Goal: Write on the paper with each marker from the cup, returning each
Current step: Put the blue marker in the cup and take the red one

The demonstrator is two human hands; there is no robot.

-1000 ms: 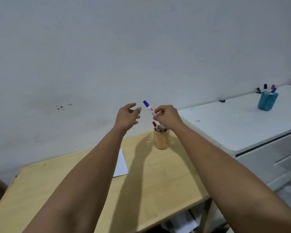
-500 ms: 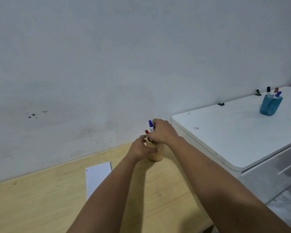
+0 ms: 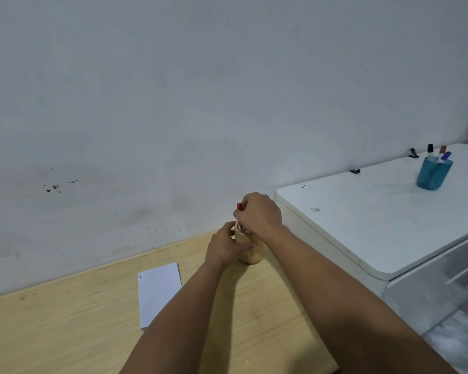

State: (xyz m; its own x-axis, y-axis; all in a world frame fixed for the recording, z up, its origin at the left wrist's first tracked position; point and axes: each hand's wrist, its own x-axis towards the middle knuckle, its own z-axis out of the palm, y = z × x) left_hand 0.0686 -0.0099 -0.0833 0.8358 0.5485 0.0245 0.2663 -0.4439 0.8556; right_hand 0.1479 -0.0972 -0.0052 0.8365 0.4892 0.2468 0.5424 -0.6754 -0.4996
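Head view: left hand (image 3: pixel 223 248) grips one cup (image 3: pixel 250 255); right hand (image 3: pixel 258 213) pinches one red marker (image 3: pixel 239 206).

My left hand (image 3: pixel 224 248) wraps around the wooden cup (image 3: pixel 250 255) near the middle of the frame, holding it on the table (image 3: pixel 65 325). My right hand (image 3: pixel 258 213) is closed just above the cup's mouth, fingers curled around a marker with a red cap (image 3: pixel 239 206) that pokes out at the upper left of my fist. A white sheet of paper (image 3: pixel 158 294) lies flat on the table to the lower left of the cup, partly covered by my left forearm. At the right edge of the frame, a white cabinet (image 3: pixel 362 225) carries a blue cup (image 3: pixel 432 175) with three markers standing in it.
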